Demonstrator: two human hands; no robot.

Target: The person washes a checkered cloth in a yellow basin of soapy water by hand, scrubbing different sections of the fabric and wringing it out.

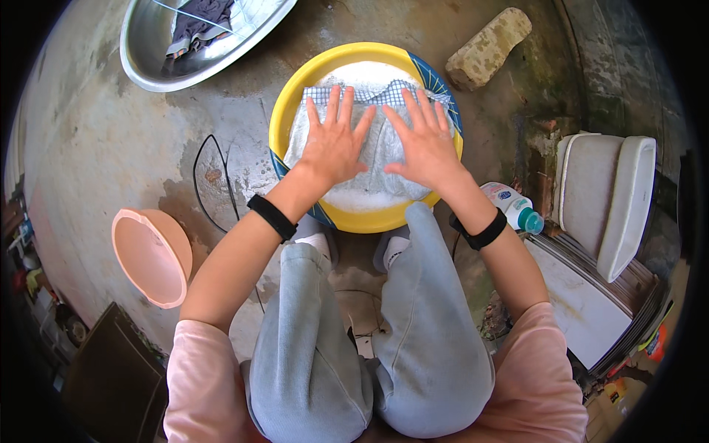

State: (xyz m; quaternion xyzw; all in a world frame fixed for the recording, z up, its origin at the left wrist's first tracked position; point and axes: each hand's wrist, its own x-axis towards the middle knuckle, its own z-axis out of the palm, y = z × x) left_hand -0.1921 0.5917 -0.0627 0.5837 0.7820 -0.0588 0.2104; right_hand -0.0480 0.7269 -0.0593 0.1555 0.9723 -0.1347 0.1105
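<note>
Yellow basin, both flat hands on grey cloth.

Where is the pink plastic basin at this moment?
In the head view, the pink basin lies tilted on the concrete floor at the person's left, beside the left forearm and below the metal basin.

Hands flat on cloth; basin.

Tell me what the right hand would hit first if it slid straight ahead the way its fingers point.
The right hand lies flat on the wet cloth, fingers pointing away from the body. Going straight on, it would likely first cross the cloth's checked edge, then reach the yellow basin's far rim.
</note>
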